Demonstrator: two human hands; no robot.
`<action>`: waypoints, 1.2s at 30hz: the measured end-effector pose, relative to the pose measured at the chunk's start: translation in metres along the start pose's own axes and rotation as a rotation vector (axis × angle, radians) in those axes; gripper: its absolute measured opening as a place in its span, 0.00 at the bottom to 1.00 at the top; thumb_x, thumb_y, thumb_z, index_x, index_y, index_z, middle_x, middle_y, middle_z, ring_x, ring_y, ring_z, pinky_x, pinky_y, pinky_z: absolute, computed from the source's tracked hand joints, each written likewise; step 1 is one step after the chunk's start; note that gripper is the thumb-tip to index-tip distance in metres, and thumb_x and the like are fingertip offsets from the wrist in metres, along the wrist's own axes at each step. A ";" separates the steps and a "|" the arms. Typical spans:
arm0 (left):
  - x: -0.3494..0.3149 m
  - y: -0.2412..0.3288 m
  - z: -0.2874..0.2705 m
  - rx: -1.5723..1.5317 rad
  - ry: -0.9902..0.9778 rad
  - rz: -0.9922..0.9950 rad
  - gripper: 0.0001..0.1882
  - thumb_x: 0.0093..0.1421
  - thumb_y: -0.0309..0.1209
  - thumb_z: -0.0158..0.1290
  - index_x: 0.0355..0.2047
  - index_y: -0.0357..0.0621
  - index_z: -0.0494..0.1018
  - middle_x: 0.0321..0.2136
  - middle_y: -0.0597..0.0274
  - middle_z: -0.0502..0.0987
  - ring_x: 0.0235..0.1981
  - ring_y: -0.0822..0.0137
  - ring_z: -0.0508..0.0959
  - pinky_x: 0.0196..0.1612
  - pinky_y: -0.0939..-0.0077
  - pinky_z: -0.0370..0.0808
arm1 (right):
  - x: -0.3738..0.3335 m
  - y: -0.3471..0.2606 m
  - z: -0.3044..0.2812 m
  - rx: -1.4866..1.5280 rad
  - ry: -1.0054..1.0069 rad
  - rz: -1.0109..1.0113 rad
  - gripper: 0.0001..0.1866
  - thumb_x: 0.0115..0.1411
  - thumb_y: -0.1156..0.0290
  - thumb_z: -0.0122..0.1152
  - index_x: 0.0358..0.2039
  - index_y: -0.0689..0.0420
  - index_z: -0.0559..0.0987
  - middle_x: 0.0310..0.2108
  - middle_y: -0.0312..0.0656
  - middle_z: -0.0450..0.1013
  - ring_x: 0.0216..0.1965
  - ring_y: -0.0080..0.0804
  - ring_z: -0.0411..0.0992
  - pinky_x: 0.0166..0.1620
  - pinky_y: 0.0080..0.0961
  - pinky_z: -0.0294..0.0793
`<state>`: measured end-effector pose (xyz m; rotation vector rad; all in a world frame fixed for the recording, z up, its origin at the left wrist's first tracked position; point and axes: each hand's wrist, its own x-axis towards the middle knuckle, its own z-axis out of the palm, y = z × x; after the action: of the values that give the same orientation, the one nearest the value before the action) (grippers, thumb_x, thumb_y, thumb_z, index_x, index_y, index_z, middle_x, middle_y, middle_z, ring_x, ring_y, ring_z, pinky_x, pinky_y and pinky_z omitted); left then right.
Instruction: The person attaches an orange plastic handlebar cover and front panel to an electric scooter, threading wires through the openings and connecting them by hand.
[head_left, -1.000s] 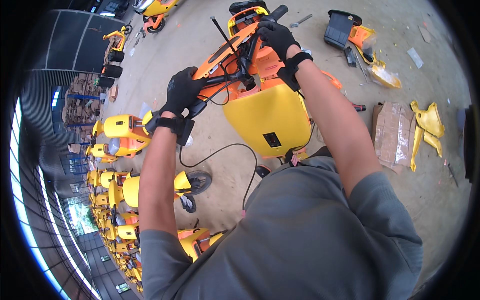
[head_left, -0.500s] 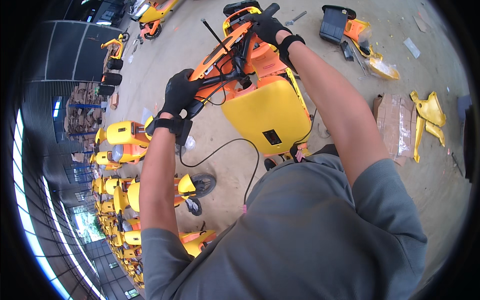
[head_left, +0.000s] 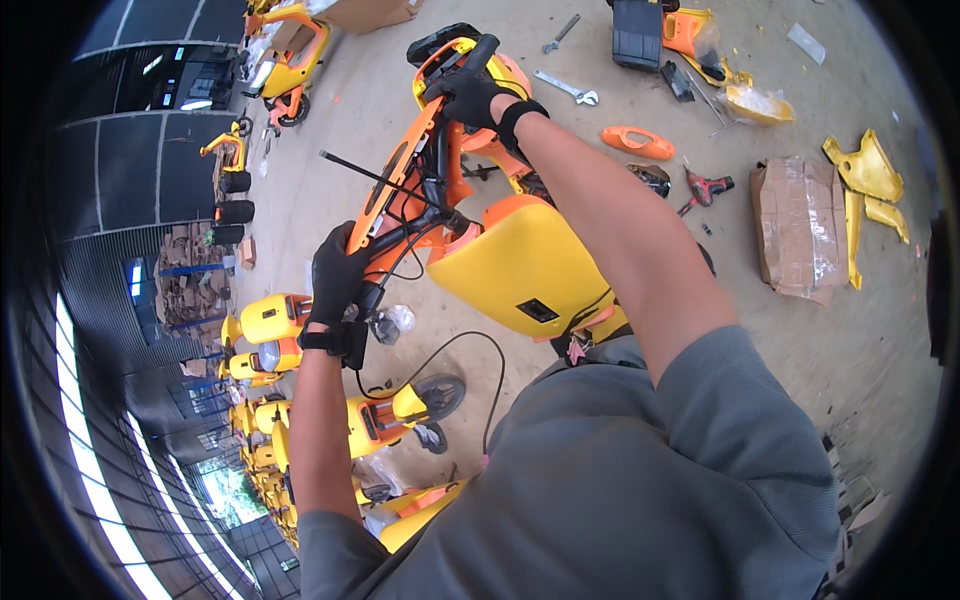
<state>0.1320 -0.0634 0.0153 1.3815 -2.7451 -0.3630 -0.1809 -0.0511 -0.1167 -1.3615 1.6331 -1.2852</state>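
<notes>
In front of me stands a scooter with yellow and orange body panels; its broad yellow panel point(head_left: 525, 265) lies closest to my body. My gloved left hand point(head_left: 338, 275) is closed at the left end of the black handlebar point(head_left: 430, 185), partly hidden behind the fingers. Around the handlebar's right grip, my gloved right hand point(head_left: 470, 98) is wrapped at the far side. A long orange cover point(head_left: 392, 185) runs along the bar between both hands. From the bar a thin black rod point(head_left: 365, 172) sticks out, and loose black cables hang there.
Several yellow scooters point(head_left: 268, 318) stand in rows on the left. To the right lie an adjustable wrench point(head_left: 570, 90), an orange cover piece point(head_left: 638, 142), a red power drill point(head_left: 708, 187), a cardboard box point(head_left: 800, 225) and yellow panels point(head_left: 868, 165).
The handlebar has turned, bringing its cover more upright in view. Both hands have moved leftward in view with it. The view has shifted, showing the wrench fully, plus the drill and orange piece.
</notes>
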 end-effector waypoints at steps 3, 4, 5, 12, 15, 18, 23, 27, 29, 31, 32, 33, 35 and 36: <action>0.007 0.009 -0.002 -0.032 0.002 0.024 0.22 0.52 0.28 0.56 0.48 0.36 0.72 0.38 0.50 0.79 0.40 0.59 0.79 0.44 0.70 0.74 | 0.006 0.025 -0.003 0.027 0.169 -0.127 0.20 0.53 0.69 0.59 0.48 0.46 0.78 0.47 0.45 0.74 0.48 0.38 0.73 0.53 0.29 0.71; 0.006 0.004 -0.002 -0.025 -0.003 0.012 0.22 0.52 0.28 0.56 0.48 0.36 0.72 0.38 0.50 0.79 0.40 0.59 0.79 0.44 0.70 0.74 | 0.005 0.023 -0.001 0.043 0.217 -0.172 0.19 0.53 0.68 0.59 0.47 0.46 0.79 0.45 0.45 0.76 0.46 0.37 0.74 0.52 0.28 0.71; 0.005 0.000 -0.002 -0.076 -0.020 -0.004 0.21 0.52 0.27 0.56 0.48 0.35 0.71 0.39 0.50 0.79 0.41 0.60 0.79 0.45 0.71 0.74 | 0.003 0.022 -0.001 0.095 0.203 -0.155 0.18 0.52 0.67 0.59 0.45 0.46 0.81 0.43 0.45 0.76 0.44 0.37 0.75 0.51 0.29 0.72; 0.005 0.006 -0.009 -0.109 -0.090 0.011 0.24 0.57 0.25 0.55 0.54 0.34 0.67 0.43 0.58 0.75 0.41 0.71 0.74 0.45 0.78 0.72 | -0.010 0.014 -0.008 0.136 0.237 -0.142 0.18 0.50 0.66 0.58 0.43 0.49 0.81 0.42 0.44 0.77 0.45 0.39 0.74 0.52 0.30 0.71; 0.003 0.027 -0.016 -0.097 -0.137 0.009 0.30 0.56 0.25 0.56 0.59 0.37 0.62 0.48 0.54 0.73 0.43 0.67 0.75 0.47 0.75 0.73 | -0.019 0.005 -0.012 0.162 0.236 -0.136 0.18 0.49 0.67 0.57 0.42 0.51 0.81 0.42 0.44 0.77 0.45 0.38 0.74 0.52 0.30 0.71; 0.006 0.051 -0.022 -0.158 -0.238 -0.025 0.33 0.55 0.27 0.58 0.60 0.38 0.59 0.48 0.52 0.73 0.43 0.66 0.76 0.46 0.73 0.73 | -0.021 0.008 -0.013 0.156 0.252 -0.150 0.18 0.48 0.68 0.57 0.42 0.51 0.81 0.42 0.44 0.77 0.44 0.38 0.75 0.52 0.30 0.71; 0.015 0.052 -0.021 -0.178 -0.297 -0.006 0.33 0.55 0.30 0.60 0.58 0.37 0.60 0.42 0.53 0.74 0.40 0.69 0.75 0.45 0.74 0.73 | -0.019 0.007 -0.015 0.112 0.247 -0.193 0.18 0.48 0.68 0.57 0.41 0.52 0.81 0.39 0.45 0.78 0.43 0.39 0.75 0.51 0.30 0.72; 0.032 0.082 -0.018 0.021 -0.371 -0.053 0.37 0.52 0.34 0.63 0.57 0.33 0.60 0.37 0.57 0.76 0.38 0.71 0.74 0.43 0.76 0.73 | -0.015 0.016 -0.013 0.067 0.251 -0.212 0.17 0.50 0.67 0.58 0.42 0.52 0.81 0.40 0.45 0.77 0.44 0.40 0.75 0.51 0.31 0.72; 0.033 0.090 -0.014 0.002 -0.365 -0.092 0.36 0.52 0.31 0.62 0.58 0.34 0.59 0.43 0.56 0.73 0.44 0.70 0.72 0.47 0.75 0.71 | -0.016 0.015 -0.012 0.101 0.240 -0.189 0.17 0.50 0.67 0.58 0.42 0.51 0.81 0.40 0.45 0.77 0.44 0.40 0.75 0.52 0.31 0.72; 0.033 0.089 -0.009 -0.003 -0.297 -0.047 0.36 0.53 0.26 0.61 0.60 0.37 0.58 0.51 0.56 0.70 0.51 0.69 0.70 0.52 0.74 0.68 | -0.017 0.017 -0.010 0.106 0.268 -0.190 0.17 0.51 0.66 0.59 0.43 0.49 0.81 0.41 0.45 0.77 0.45 0.40 0.75 0.52 0.33 0.72; 0.036 0.090 -0.009 0.014 -0.304 -0.048 0.36 0.53 0.26 0.61 0.60 0.37 0.58 0.51 0.56 0.70 0.51 0.69 0.70 0.52 0.74 0.68 | -0.015 0.019 -0.008 0.122 0.275 -0.187 0.17 0.51 0.66 0.59 0.43 0.49 0.81 0.41 0.45 0.77 0.45 0.40 0.75 0.52 0.33 0.72; 0.039 0.092 -0.010 -0.014 -0.360 -0.051 0.35 0.53 0.26 0.60 0.61 0.38 0.58 0.52 0.57 0.70 0.52 0.69 0.69 0.53 0.74 0.68 | -0.013 0.020 -0.007 0.124 0.289 -0.193 0.17 0.51 0.66 0.59 0.43 0.49 0.81 0.41 0.45 0.77 0.45 0.40 0.75 0.52 0.33 0.72; 0.044 0.083 -0.008 -0.038 -0.348 0.021 0.30 0.55 0.27 0.59 0.57 0.39 0.61 0.43 0.62 0.73 0.42 0.74 0.73 0.43 0.79 0.73 | -0.012 0.022 -0.002 0.130 0.321 -0.211 0.17 0.51 0.65 0.59 0.43 0.48 0.81 0.40 0.45 0.77 0.44 0.40 0.75 0.51 0.35 0.72; 0.047 0.083 -0.007 -0.027 -0.349 0.015 0.30 0.55 0.27 0.59 0.57 0.39 0.61 0.43 0.62 0.73 0.42 0.74 0.73 0.43 0.79 0.73 | -0.012 0.024 -0.001 0.142 0.321 -0.212 0.17 0.51 0.65 0.59 0.43 0.48 0.81 0.40 0.45 0.77 0.44 0.40 0.75 0.51 0.35 0.72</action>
<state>0.0401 -0.0544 0.0382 1.4079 -3.0039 -0.6993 -0.1863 -0.0396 -0.1401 -1.3192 1.5960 -1.7867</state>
